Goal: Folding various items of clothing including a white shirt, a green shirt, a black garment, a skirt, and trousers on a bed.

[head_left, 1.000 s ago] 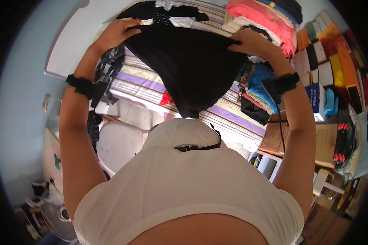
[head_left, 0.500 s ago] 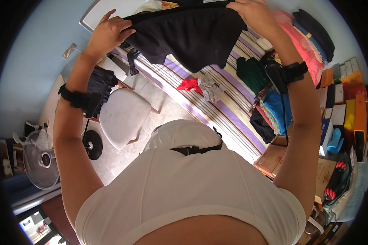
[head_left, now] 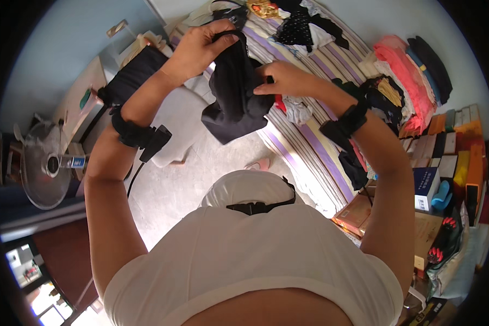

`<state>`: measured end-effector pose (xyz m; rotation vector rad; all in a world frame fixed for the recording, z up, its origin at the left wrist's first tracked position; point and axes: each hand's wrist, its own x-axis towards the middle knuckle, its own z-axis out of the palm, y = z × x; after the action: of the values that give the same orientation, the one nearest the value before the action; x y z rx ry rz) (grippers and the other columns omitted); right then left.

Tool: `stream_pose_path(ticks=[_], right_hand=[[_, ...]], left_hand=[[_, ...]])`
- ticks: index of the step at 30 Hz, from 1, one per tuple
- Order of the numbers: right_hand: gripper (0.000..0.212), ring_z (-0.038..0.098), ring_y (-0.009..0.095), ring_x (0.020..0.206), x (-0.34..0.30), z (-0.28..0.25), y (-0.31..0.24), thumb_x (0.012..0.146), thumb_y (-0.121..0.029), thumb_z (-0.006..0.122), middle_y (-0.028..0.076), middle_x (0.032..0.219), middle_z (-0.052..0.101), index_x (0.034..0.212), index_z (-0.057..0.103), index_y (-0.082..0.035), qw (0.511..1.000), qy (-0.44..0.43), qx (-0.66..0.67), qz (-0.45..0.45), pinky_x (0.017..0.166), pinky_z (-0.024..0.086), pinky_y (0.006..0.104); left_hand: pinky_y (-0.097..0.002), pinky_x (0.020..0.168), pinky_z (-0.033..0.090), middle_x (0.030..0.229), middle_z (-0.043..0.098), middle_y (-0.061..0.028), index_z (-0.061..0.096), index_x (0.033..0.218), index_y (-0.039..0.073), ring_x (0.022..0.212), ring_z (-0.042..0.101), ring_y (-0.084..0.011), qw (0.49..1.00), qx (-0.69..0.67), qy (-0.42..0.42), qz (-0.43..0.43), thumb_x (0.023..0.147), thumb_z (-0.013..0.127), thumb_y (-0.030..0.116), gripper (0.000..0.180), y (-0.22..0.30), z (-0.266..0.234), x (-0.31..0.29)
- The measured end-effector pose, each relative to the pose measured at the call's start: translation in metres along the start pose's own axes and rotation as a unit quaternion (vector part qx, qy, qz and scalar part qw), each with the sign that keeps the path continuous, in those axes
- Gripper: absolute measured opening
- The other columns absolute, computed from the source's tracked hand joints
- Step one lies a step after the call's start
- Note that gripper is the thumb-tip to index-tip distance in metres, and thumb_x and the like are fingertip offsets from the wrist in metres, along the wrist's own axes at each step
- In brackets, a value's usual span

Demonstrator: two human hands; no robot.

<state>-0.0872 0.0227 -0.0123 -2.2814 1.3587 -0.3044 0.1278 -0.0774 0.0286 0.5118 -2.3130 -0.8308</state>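
Note:
A black garment (head_left: 233, 95) hangs gathered and folded in front of me, above the floor and the near edge of the bed. At its top, my left hand (head_left: 204, 46) grips the band, thumb and fingers closed round it. Lower down on the right side, my right hand (head_left: 285, 79) pinches the cloth; some of its fingertips are hidden behind the fabric. The garment's exact kind cannot be made out, as it is bunched up.
A striped bed (head_left: 304, 149) carries scattered clothes, among them a grey-white crumpled piece (head_left: 298, 111) and a pink pile (head_left: 399, 70). To the left are a pale chair (head_left: 174, 122) and a fan (head_left: 46, 163). Boxes (head_left: 426, 187) line the right side.
The black garment was stretched wide between both hands; now it hangs folded and narrower. My hands have come closer together, the right one moving left and down. The view has shifted too.

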Motion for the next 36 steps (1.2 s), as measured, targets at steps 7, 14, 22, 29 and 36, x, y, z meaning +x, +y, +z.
stream_pose_path(ticks=[7, 14, 22, 29, 36], right_hand=[[0.028, 0.042, 0.009, 0.065, -0.023, 0.046, -0.063, 0.086, -0.026, 0.057, 0.0, 0.066, 0.047, 0.077, 0.055, 0.0, 0.95, -0.04, 0.299, 0.083, 0.06, 0.037, 0.0264], [0.023, 0.053, 0.016, 0.093, -0.073, -0.007, -0.052, 0.086, -0.021, 0.056, 0.006, 0.092, 0.059, 0.1, 0.061, -0.004, 0.987, -0.115, -0.012, 0.112, 0.089, 0.037, 0.0287], [0.029, 0.056, 0.024, 0.092, -0.087, -0.024, -0.029, 0.077, -0.026, 0.065, 0.009, 0.084, 0.06, 0.102, 0.064, -0.012, 0.937, 0.152, -0.312, -0.027, 0.105, 0.023, 0.046], [0.02, 0.054, 0.023, 0.096, -0.1, -0.041, -0.013, 0.075, -0.023, 0.066, 0.009, 0.083, 0.06, 0.089, 0.065, -0.009, 0.911, 0.201, -0.359, -0.028, 0.102, 0.028, 0.0428], [0.018, 0.049, 0.026, 0.102, -0.106, -0.026, -0.065, 0.067, -0.009, 0.068, 0.007, 0.105, 0.051, 0.083, 0.061, -0.006, 0.954, 0.199, -0.15, -0.168, 0.088, 0.039, 0.0372]], left_hand=[[-0.0209, 0.076, 0.04, 0.086, 0.052, 0.0046, 0.057, 0.098, 0.002, 0.083, 0.047, -0.0046, 0.956, -0.225, -0.131, -0.135, 0.09, 0.055, 0.02, 0.019, 0.006, -0.01, -0.122], [-0.0387, 0.094, 0.037, 0.072, 0.062, -0.0174, 0.063, 0.1, 0.002, 0.088, 0.061, -0.0301, 0.897, 0.206, -0.345, -0.183, 0.076, 0.063, 0.047, 0.051, -0.019, -0.038, -0.223], [-0.0414, 0.099, 0.035, 0.067, 0.06, -0.0117, 0.059, 0.111, 0.009, 0.076, 0.061, -0.025, 0.921, 0.37, -0.117, 0.038, 0.084, 0.058, 0.027, 0.033, 0.006, -0.034, -0.199], [-0.0391, 0.067, 0.048, 0.064, 0.059, -0.0085, 0.052, 0.121, 0.023, 0.064, 0.06, -0.0285, 0.889, 0.435, -0.037, -0.14, 0.083, 0.057, 0.03, 0.039, 0.029, -0.007, -0.165], [-0.0404, 0.076, 0.046, 0.077, 0.061, -0.0083, 0.06, 0.106, 0.019, 0.077, 0.061, -0.0288, 0.893, 0.397, 0.0, -0.214, 0.081, 0.058, 0.022, 0.025, 0.015, 0.001, -0.157]])
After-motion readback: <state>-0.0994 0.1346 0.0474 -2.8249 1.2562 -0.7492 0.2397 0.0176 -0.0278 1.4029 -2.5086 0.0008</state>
